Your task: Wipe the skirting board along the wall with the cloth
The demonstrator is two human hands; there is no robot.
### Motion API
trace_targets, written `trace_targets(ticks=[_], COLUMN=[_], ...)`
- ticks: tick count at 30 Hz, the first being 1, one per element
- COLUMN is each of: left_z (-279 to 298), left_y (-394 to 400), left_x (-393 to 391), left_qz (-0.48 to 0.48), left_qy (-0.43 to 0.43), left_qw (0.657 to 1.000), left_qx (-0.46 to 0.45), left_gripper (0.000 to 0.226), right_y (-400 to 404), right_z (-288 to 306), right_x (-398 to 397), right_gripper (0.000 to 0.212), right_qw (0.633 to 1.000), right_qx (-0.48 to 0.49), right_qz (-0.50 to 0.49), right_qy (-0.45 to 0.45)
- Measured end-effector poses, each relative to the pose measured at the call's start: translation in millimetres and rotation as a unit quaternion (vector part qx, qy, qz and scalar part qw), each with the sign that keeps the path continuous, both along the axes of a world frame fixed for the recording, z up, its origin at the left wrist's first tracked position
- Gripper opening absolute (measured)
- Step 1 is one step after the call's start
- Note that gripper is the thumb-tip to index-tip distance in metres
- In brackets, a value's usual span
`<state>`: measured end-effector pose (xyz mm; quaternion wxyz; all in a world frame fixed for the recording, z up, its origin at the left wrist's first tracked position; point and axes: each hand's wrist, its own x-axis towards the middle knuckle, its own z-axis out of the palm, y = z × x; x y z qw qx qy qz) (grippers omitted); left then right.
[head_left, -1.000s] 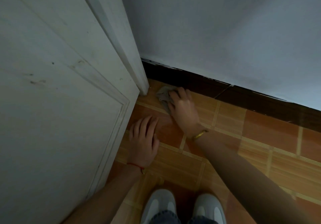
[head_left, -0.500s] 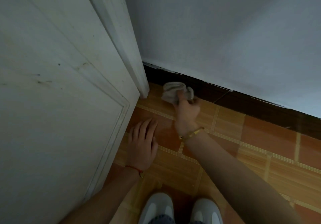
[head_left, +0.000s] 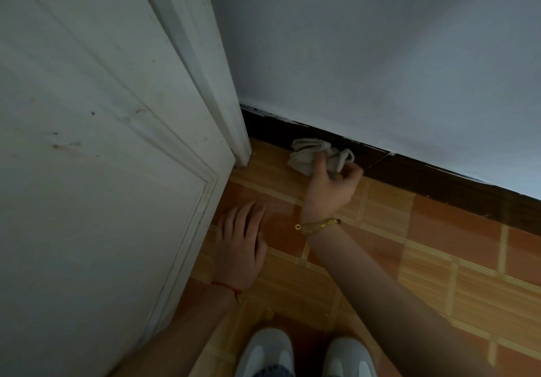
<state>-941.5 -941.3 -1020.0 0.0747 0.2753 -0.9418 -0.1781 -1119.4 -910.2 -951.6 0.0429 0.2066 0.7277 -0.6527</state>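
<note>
A dark brown skirting board (head_left: 439,183) runs along the foot of the pale wall, from the door frame down to the right. My right hand (head_left: 330,186), with a gold bracelet at the wrist, grips a crumpled grey-beige cloth (head_left: 310,154) and holds it against the skirting board close to the door frame. My left hand (head_left: 241,242), with a red string at the wrist, lies flat on the floor tiles beside the door, fingers spread, holding nothing.
A white panelled door (head_left: 102,171) fills the left side, its frame (head_left: 222,84) meeting the skirting board. Orange-brown floor tiles (head_left: 439,259) stretch to the right. My two white shoes (head_left: 304,353) are at the bottom edge.
My right hand lifted the cloth off the floor tiles and brought it up against the skirting board, shifting slightly right. My left hand stayed flat on the floor.
</note>
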Motion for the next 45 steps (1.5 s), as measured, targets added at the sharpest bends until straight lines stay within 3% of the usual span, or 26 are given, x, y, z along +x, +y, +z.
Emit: trace_targets(ticks=[5,13,17,22,26,31,34,41,45], left_z=[-0.5,0.2,-1.9,0.1,1.1,1.5,1.2,1.7,-3.3], left_y=[0.7,-0.1,-0.9,-0.9,-0.6,-0.6,-0.1,0.1,0.4], left_x=[0.2,-0.4,0.7,-0.1,-0.3,-0.4,0.2,0.0,0.2], left_qz=[0.000,0.003,0.002,0.000,0.001,0.001,0.002,-0.003,-0.004], left_qy=[0.002,-0.003,-0.014,-0.004,0.011,-0.006,-0.008,0.015,0.029], left_qw=[1.000,1.000,1.000,1.000,1.000,1.000,1.000,1.000,0.999], left_qx=[-0.003,0.004,0.008,0.001,-0.005,0.008,0.012,-0.018,-0.033], left_gripper=[0.052,0.052,0.053,0.053,0.053,0.053,0.052,0.051,0.036], right_y=[-40.3,4.8,4.8,-37.1,-51.3,-13.1,6.1,-38.3,-76.6], right_z=[2.7,-8.6,-10.4,-2.9,-1.3,-2.9,-3.2,0.0,4.3], right_x=[18.4,2.8,-1.6,17.2,18.5,4.2,-1.1,20.0,28.7], right_gripper=[0.037,0.033,0.035,0.029,0.024,0.029,0.030,0.034,0.030], right_qw=[0.996,0.990,0.991,0.980,0.987,0.997,0.997,0.993,0.990], right_qx=[0.003,0.081,0.062,0.066,0.045,0.041,0.049,0.021,0.026], right_qz=[0.088,0.058,0.047,0.131,0.119,0.059,0.026,0.101,0.125], right_qy=[0.035,0.102,0.113,0.134,0.098,0.042,0.054,0.053,0.058])
